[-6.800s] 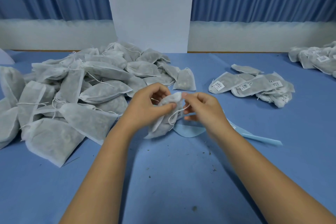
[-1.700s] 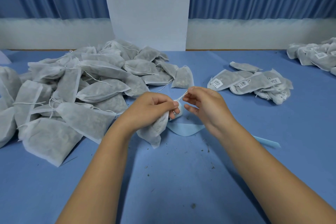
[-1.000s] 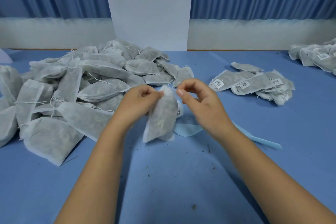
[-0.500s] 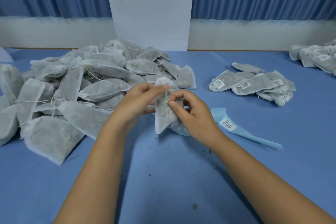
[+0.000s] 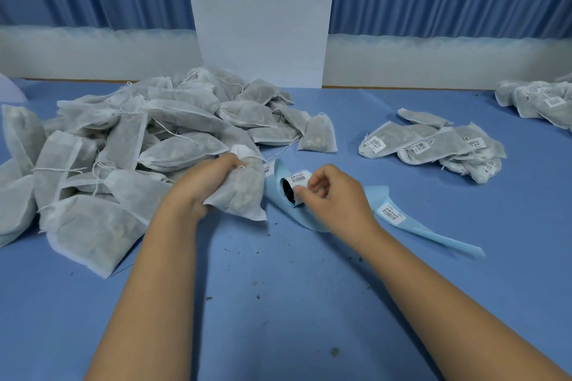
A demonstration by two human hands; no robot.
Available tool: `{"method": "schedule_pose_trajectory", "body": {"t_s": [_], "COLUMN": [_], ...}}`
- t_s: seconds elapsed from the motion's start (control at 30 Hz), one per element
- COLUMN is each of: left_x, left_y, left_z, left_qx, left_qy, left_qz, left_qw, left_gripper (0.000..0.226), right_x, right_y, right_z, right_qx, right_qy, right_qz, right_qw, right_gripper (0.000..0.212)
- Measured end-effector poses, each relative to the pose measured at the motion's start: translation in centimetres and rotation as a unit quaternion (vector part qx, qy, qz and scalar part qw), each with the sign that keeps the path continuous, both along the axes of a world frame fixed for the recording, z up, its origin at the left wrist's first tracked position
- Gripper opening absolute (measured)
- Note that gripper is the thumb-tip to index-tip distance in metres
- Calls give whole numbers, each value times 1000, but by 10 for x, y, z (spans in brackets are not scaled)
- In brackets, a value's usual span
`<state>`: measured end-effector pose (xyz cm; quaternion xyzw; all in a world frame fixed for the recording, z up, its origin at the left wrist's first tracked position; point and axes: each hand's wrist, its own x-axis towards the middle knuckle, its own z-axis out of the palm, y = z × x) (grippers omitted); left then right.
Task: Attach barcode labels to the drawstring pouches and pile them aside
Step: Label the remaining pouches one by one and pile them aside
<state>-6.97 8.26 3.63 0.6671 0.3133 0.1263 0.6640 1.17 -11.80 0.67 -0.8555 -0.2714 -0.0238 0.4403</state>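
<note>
My left hand (image 5: 204, 182) grips a white drawstring pouch (image 5: 240, 193) by its neck, resting it on the blue table. My right hand (image 5: 331, 195) pinches a barcode label (image 5: 298, 179) at the small roll of labels (image 5: 288, 192), whose light-blue backing strip (image 5: 411, 223) trails off to the right with one label (image 5: 391, 213) on it. A large heap of unlabelled pouches (image 5: 139, 139) lies at the left. A smaller pile of labelled pouches (image 5: 433, 145) lies at the right.
Another pile of labelled pouches (image 5: 544, 102) sits at the far right edge. A white panel (image 5: 260, 15) stands behind the table against blue curtains. Small dark crumbs dot the blue table (image 5: 278, 303) between my forearms.
My right hand let go of the pouch's drawstring and moved right to the label roll, pinching a label. My left hand lowered the pouch to the table.
</note>
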Motion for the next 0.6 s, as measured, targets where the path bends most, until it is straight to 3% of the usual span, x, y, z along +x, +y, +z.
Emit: {"method": "schedule_pose_trajectory", "body": {"t_s": [0.13, 0.4, 0.5, 0.6], "left_x": [5, 10, 6, 2], "left_y": [-3, -1, -3, -6], "left_z": [-7, -10, -6, -2], "left_qx": [-49, -176, -190, -186], "left_qy": [27, -19, -35, -41], "left_qz": [-39, -57, -107, -145], "left_qw": [998, 983, 975, 971], "left_gripper": [23, 25, 29, 26], "right_x": [-2, -11, -11, -7], "right_y": [5, 14, 13, 7], "right_z": [-1, -5, 0, 7], "right_qx": [-27, -42, 48, 155], "right_qy": [-66, -80, 16, 153], "right_qz": [-9, 38, 30, 37], "right_qw": [997, 995, 998, 975], "right_gripper": [23, 32, 34, 16]}}
